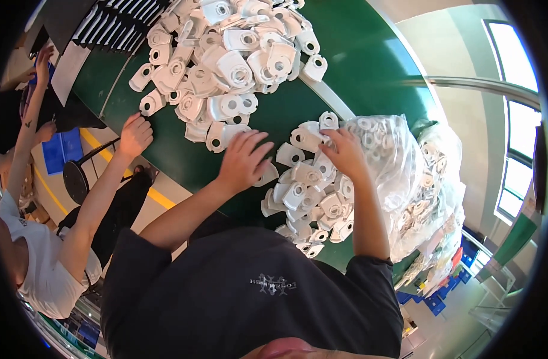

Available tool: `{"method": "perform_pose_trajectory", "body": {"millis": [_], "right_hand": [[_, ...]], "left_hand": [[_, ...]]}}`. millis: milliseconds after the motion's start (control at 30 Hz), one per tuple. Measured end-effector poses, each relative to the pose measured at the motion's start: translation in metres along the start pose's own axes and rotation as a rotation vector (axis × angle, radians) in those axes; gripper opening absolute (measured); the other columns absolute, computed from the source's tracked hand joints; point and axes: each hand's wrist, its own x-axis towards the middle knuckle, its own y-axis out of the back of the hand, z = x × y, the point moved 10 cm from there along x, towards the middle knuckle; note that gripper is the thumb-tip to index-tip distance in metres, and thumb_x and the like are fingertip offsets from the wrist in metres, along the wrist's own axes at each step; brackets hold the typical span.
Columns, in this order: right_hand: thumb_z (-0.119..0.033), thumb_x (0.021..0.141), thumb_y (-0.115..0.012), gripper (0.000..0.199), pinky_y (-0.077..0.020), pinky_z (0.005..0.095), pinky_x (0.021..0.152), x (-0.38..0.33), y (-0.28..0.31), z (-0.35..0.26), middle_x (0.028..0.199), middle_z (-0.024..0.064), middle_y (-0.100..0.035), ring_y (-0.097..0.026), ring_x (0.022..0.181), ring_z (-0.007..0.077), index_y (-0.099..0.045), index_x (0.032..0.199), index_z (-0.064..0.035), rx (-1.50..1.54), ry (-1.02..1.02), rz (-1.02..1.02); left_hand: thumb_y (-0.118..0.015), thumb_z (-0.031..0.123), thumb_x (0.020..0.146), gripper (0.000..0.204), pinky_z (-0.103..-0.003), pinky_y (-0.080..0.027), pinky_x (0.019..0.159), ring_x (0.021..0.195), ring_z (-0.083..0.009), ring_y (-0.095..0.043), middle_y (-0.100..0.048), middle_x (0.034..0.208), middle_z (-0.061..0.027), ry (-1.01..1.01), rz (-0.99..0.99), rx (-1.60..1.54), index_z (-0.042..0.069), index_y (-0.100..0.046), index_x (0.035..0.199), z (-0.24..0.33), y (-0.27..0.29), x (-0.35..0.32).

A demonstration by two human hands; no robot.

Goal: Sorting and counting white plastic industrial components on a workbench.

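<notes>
My left hand (245,161) lies low over the green table with its fingers spread. One white plastic part (266,175) sits partly beneath that palm, and another white part (219,136) lies just beyond the fingertips. Farther right, my right hand (348,154) reaches onto a smaller heap of white parts (310,197), its fingers apart. Its index finger and thumb come up to the edge of a flat white part (307,136) with a round hole; I see no firm grip on it. Most parts are rounded tabs with a ring or hole at one end.
A large pile of similar white parts (232,60) covers the far side of the green table (357,54). Clear plastic bags (384,155) full of parts stand at right. At left, a co-worker's hand (136,136) rests by the table edge, near a black stool (76,181) and blue bin (61,151).
</notes>
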Motion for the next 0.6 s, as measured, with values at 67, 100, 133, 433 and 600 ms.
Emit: {"method": "perform_pose_trajectory", "body": {"millis": [67,100,133,433,600], "right_hand": [[-0.035,0.082,-0.077,0.048,-0.0373,0.0486,0.111,-0.011,-0.003,-0.001,0.125,0.0113,-0.061,-0.051,0.128,0.0348,-0.068,0.126,-0.0179,-0.087,0.004,-0.132],[-0.035,0.082,-0.077,0.048,-0.0373,0.0486,0.111,-0.009,0.001,-0.003,0.125,0.0113,-0.061,-0.051,0.128,0.0348,-0.068,0.126,-0.0179,-0.064,0.012,-0.132],[-0.034,0.082,-0.078,0.051,-0.0378,0.0488,0.111,-0.001,0.005,-0.009,0.129,0.0117,-0.06,-0.051,0.129,0.0353,-0.066,0.128,-0.0166,-0.112,0.054,-0.103],[-0.027,0.087,-0.073,0.053,-0.0477,0.0461,0.104,0.137,0.014,-0.015,0.141,0.0128,-0.054,-0.055,0.126,0.038,-0.057,0.136,-0.0146,-0.061,-0.037,0.452],[-0.024,0.08,-0.079,0.047,-0.049,0.0466,0.1,0.122,0.003,-0.012,0.133,0.0115,-0.057,-0.056,0.121,0.0383,-0.06,0.122,-0.0122,-0.067,0.075,0.369]], "left_hand": [[-0.073,0.02,0.083,0.047,-0.052,-0.035,0.113,0.132,-0.032,-0.049,-0.055,0.139,-0.0104,0.062,0.05,0.158,0.013,-0.063,0.129,-0.009,0.013,-0.014],[-0.073,0.019,0.083,0.046,-0.052,-0.035,0.114,0.133,-0.0313,-0.048,-0.055,0.138,-0.0099,0.145,0.057,0.323,0.014,-0.064,0.128,-0.019,0.018,-0.019],[-0.073,0.019,0.083,0.046,-0.052,-0.035,0.114,0.133,-0.0313,-0.048,-0.055,0.138,-0.0099,0.125,0.073,0.316,0.014,-0.064,0.128,-0.021,0.02,-0.02],[-0.077,0.018,0.077,0.055,-0.046,-0.042,0.098,0.118,-0.0285,-0.055,-0.057,0.127,-0.0087,0.15,0.12,0.266,0.015,-0.06,0.129,-0.024,0.024,-0.013],[-0.08,0.02,0.076,0.058,-0.045,-0.049,0.093,0.113,-0.034,-0.058,-0.059,0.126,-0.0127,0.038,0.048,-0.027,0.011,-0.058,0.129,0.016,-0.021,0.001]]}}
